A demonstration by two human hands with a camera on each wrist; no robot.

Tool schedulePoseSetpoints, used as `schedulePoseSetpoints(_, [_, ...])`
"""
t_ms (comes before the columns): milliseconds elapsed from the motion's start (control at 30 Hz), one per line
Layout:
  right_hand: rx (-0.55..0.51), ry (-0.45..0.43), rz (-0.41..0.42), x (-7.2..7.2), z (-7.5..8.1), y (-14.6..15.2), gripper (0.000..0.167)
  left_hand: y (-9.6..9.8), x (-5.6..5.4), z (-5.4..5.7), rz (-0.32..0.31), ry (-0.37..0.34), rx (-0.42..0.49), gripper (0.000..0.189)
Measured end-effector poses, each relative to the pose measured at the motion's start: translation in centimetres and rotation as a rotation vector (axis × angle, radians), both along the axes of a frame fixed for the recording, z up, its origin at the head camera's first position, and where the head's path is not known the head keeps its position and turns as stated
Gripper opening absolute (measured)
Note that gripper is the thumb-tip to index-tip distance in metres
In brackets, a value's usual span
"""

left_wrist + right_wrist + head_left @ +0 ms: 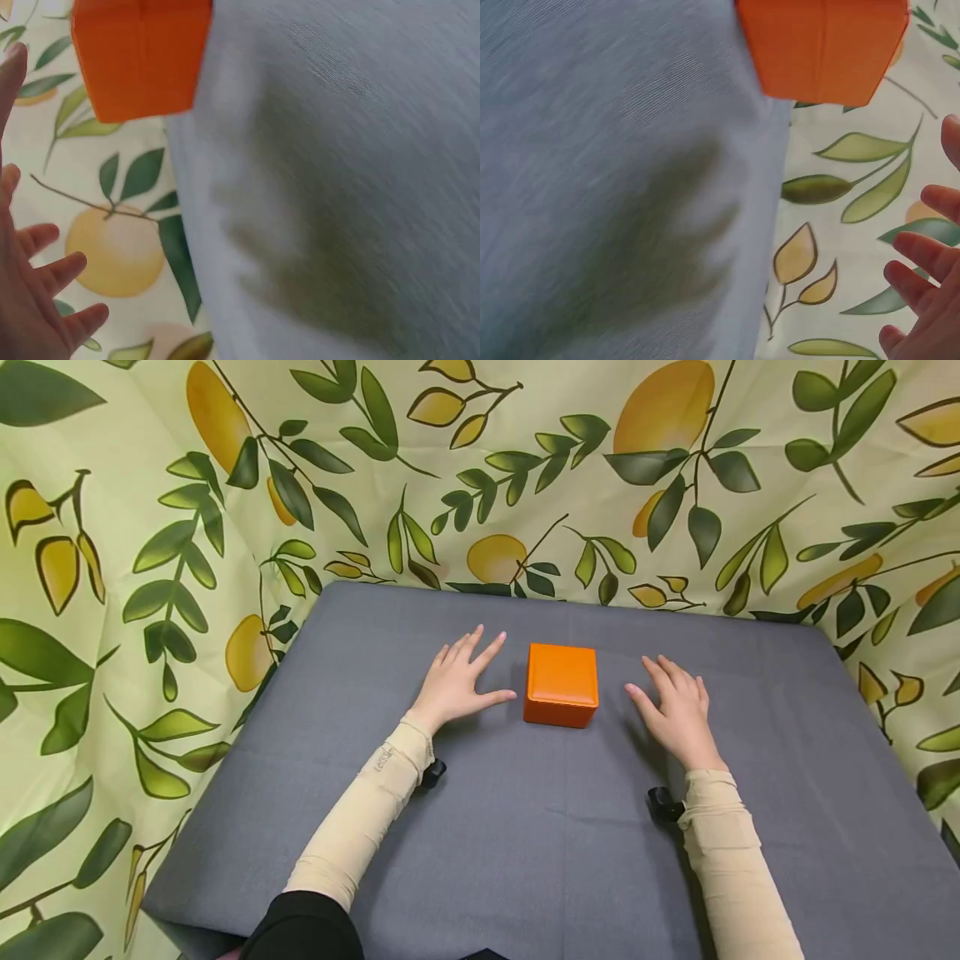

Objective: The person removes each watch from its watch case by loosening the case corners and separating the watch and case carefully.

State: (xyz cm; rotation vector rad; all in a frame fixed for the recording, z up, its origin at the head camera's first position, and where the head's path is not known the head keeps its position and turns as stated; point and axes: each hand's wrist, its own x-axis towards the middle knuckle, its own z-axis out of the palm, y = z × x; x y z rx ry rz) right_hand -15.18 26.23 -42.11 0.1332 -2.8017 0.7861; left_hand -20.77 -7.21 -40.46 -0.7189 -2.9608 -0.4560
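Observation:
An orange box (562, 681) with a smooth square top sits on the grey cloth-covered table, between my two hands. To its left, my left hand (459, 683) hovers with fingers spread and thumb pointing toward the box, not touching it. My right hand (677, 710) is off the box's right side, fingers extended and apart from it. In the left wrist view the box (142, 60) shows at the top, with the left fingers (64, 271) at the left edge. The right wrist view has the box (821, 49) at the top and the right fingers (922, 255) at the right edge.
The grey table (525, 852) reaches back to a hanging cloth (420, 468) printed with leaves and yellow fruit, which also covers the left side. A black wrist camera (432, 773) is strapped under the left sleeve, another black camera (664, 805) by the right.

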Motion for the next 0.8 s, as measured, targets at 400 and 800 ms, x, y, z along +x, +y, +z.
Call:
schedulePoseSetpoints(400, [-0.183, 0.084, 0.045, -0.7, 0.4, -2.4, 0.053, 3.2, 0.4, 0.6, -0.007, 0.001, 0.176, 0.088])
schedulePoseSetpoints(800, [-0.368, 0.185, 0.077, -1.3, -0.5, -4.6, 0.042, 5.5, 0.6, -0.9, 0.012, -0.056, 0.32, 0.079])
